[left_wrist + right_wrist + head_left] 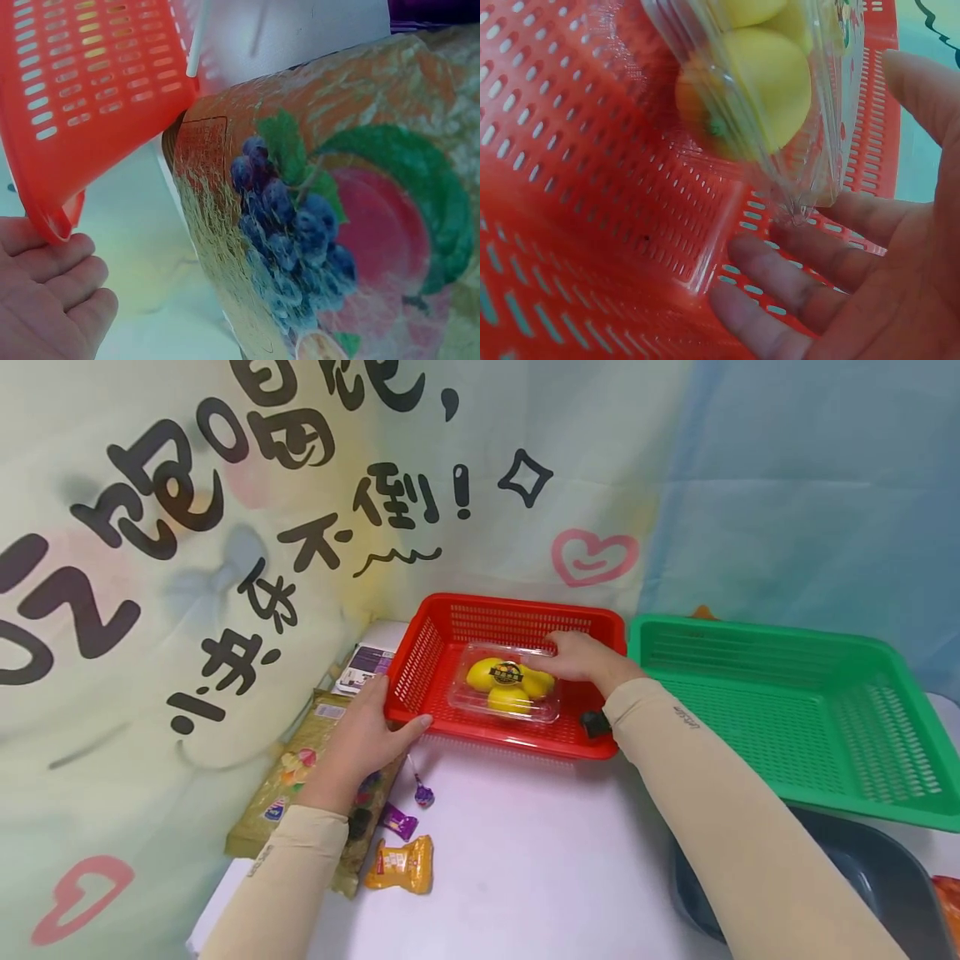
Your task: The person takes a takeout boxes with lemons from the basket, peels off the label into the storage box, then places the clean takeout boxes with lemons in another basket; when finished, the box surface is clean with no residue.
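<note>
A clear plastic box of yellow mangoes point(510, 700) lies in the red basket point(495, 741), with a dark label on its lid. At the box's right end is my right hand point(581, 656). In the right wrist view, the right hand's fingers point(795, 285) are spread and fairly straight beside the box's edge, with the thumb apart from the lid. My left hand point(367, 727) holds the basket's near left corner, its thumb over the front rim. The left wrist view shows the left hand's fingers point(75, 277) against the outer lip of the rim.
A gold fruit-printed bag point(292, 785) lies left of the basket. Nearby are a lollipop point(423, 795), a purple wrapped sweet point(399, 821) and an orange packet point(402, 865). Right of the basket stand a green basket point(750, 693) and a dark tub point(862, 852). A printed cloth hangs behind.
</note>
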`<state>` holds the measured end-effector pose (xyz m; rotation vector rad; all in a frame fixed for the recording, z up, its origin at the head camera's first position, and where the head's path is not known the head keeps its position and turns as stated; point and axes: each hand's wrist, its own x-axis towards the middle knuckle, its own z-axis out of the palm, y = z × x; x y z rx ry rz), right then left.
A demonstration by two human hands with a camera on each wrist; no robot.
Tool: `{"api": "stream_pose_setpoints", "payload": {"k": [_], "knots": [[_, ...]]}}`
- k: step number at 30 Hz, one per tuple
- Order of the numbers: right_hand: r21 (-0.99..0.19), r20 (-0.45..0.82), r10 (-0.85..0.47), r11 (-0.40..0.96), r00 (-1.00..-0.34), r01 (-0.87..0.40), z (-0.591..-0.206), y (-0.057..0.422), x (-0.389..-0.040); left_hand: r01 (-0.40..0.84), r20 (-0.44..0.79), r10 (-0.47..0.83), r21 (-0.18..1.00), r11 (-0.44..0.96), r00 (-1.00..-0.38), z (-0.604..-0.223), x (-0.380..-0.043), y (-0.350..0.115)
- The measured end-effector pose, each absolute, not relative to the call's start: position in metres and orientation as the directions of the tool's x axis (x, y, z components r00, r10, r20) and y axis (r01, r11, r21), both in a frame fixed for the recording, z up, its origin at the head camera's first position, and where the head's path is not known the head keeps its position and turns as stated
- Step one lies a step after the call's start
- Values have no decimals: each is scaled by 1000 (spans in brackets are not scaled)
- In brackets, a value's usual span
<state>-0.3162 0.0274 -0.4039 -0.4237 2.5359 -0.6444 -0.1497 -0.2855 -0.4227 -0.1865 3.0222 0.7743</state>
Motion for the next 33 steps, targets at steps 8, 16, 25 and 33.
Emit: {"api": "stream_pose_setpoints", "payload": {"k": [8, 16, 25, 33], "knots": [[-498, -437, -392, 855, -810, -145, -411, 27, -324, -111, -23, -114, 482, 869, -993, -423, -151, -283], [-541, -424, -416, 829, -805, -144, -422, 24, -326, -106, -10, -116, 480, 871, -993, -423, -151, -286], [-637, -456, -410, 770, -790, -31, -427, 24, -325, -115, -10, -126, 483, 868, -992, -425, -150, -284], [-687, -463, -409, 726, -786, 26, -431, 24, -324, -119, -7, -132, 495, 861, -991, -425, -149, -284]]}}
